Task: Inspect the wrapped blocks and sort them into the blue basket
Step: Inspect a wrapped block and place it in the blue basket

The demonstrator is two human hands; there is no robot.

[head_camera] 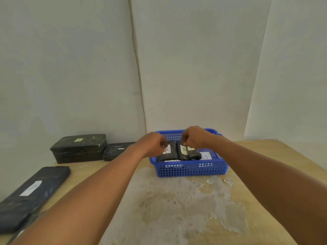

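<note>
A blue basket stands at the back middle of the table. Several black wrapped blocks with white and yellow labels stand on edge inside it. My left hand reaches over the basket's left side, and its curled fingers pinch the top of the leftmost block. My right hand is over the middle of the basket, fingers curled down onto the top of the yellow-labelled block. The fingertips of both hands are hidden behind the knuckles.
A large black wrapped box stands at the back left against the wall, with a flatter black block beside it. A long flat black package lies at the table's left edge. The worn wooden tabletop spreads in front of the basket.
</note>
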